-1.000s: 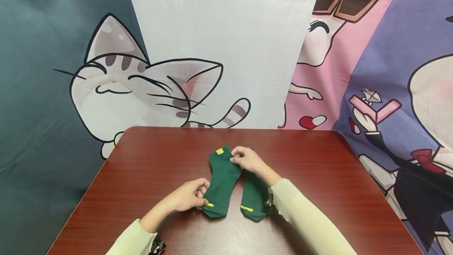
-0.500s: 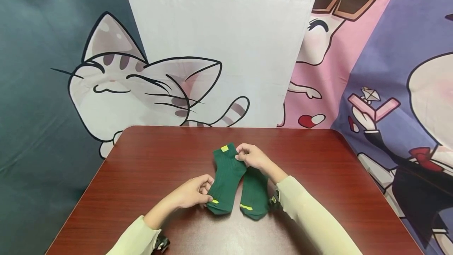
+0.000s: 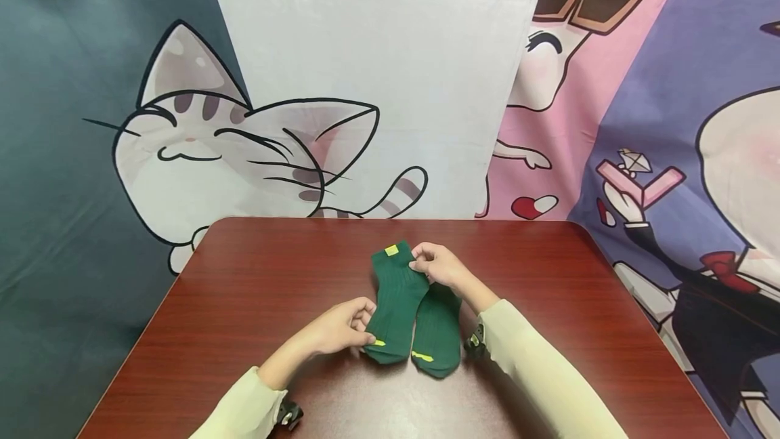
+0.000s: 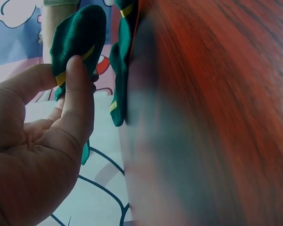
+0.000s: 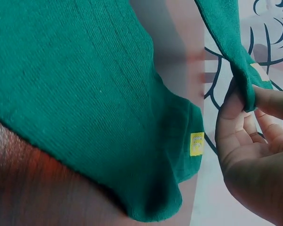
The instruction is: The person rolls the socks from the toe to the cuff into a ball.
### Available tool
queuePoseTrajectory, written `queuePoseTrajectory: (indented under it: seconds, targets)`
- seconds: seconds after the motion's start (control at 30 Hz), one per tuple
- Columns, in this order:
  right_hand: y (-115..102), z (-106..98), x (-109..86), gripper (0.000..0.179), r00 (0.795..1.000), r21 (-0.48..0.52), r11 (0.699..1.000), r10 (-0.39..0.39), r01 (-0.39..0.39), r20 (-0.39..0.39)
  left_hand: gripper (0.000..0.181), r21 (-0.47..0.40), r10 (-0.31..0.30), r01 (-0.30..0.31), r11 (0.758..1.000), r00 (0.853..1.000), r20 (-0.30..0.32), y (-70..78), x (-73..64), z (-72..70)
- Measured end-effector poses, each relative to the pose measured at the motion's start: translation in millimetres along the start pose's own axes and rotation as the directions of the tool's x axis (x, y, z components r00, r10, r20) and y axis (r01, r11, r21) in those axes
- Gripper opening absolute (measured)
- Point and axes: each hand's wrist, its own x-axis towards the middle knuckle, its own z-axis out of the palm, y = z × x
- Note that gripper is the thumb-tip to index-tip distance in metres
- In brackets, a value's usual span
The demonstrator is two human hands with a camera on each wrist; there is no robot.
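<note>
A green sock [image 3: 395, 307] with a yellow tab at its cuff is stretched between both hands, raised off the table in the left wrist view. Its toe end, by a yellow mark, is pinched by my left hand [image 3: 337, 328] between thumb and fingers. My right hand [image 3: 440, 264] pinches the sock's edge near the heel and cuff. A second green sock [image 3: 440, 334] lies flat on the table just right of the held one, which partly covers its upper part in the head view. Its yellow label [image 5: 196, 144] shows in the right wrist view.
Beneath everything is a reddish-brown wooden table [image 3: 268, 269] with rounded far corners. Behind its far edge hangs a cloth backdrop [image 3: 390, 32] printed with a cartoon cat and figures. A dark wrist device [image 3: 289, 414] sits at the left cuff.
Both hands have carried the held sock a little to the right and away from me, closer to and over the lying sock. The lying sock has stayed about where it was.
</note>
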Motion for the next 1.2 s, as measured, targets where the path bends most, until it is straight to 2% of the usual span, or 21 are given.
queuePoseTrajectory:
  seconds: [0.2, 0.43, 0.83, 1.1, 1.2]
  targets:
    - [0.5, -5.4, 1.0, 0.011, 1.000, 0.022, 1.000, 0.005, -0.004, -0.028, 0.042, -0.051, 0.025, -0.024, 0.998, 0.999, 0.029, -0.1, 5.9, 5.2]
    - [2.4, -13.0, 1.7, 0.014, 0.997, -0.023, 1.000, 0.005, -0.007, -0.075, 0.050, -0.015, 0.038, -0.038, 0.999, 0.999, 0.026, 2.5, 13.1, 9.6]
    - [6.1, -22.8, 1.3, 0.010, 0.995, -0.061, 0.998, -0.002, -0.004, -0.103, 0.054, 0.019, 0.033, -0.033, 0.999, 0.999, 0.006, 4.5, 24.7, 20.9]
    - [10.9, -26.5, 0.3, 0.010, 0.988, -0.138, 0.990, -0.011, -0.011, -0.156, 0.054, 0.110, 0.032, -0.030, 0.993, 0.999, -0.010, 11.4, 29.4, 28.8]
    - [13.9, -28.3, -0.6, 0.010, 0.986, -0.144, 0.989, -0.006, -0.018, -0.164, 0.054, 0.111, 0.031, -0.029, 0.993, 0.999, -0.018, 12.9, 32.3, 32.0]
